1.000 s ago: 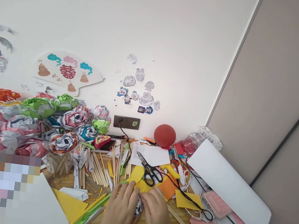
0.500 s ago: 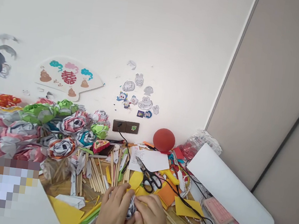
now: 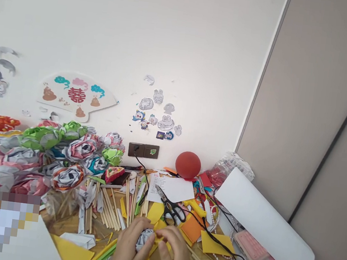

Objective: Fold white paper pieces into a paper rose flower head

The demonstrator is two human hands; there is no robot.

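Observation:
A small rose of folded white-grey paper (image 3: 144, 238) is gripped in my left hand (image 3: 130, 247), its fingers wrapped around the far side and the thumb on the near side. Yellow paper (image 3: 160, 228) shows at the rose's right side, and a narrow yellow end hangs below it. My right hand (image 3: 177, 253) is curled there, its fingertips closed at the yellow edge of the rose. Both hands are just above the wooden table. The underside of the rose is hidden by my fingers. Black-handled scissors (image 3: 170, 209) lie just beyond the hands.
Many paper roses (image 3: 78, 148) are bunched at left. Wooden sticks (image 3: 108, 208) lie behind my left hand. To the right are a yellow glue gun (image 3: 197, 207), an orange paper stack (image 3: 192, 228), a black cable, a pink keyboard-like device (image 3: 250, 246) and a red balloon (image 3: 187, 165).
The left hand has rolled outward, showing more of the rose. Yellow paper has come into view between the hands. The right fingers have shifted to its edge. The view has tilted slightly.

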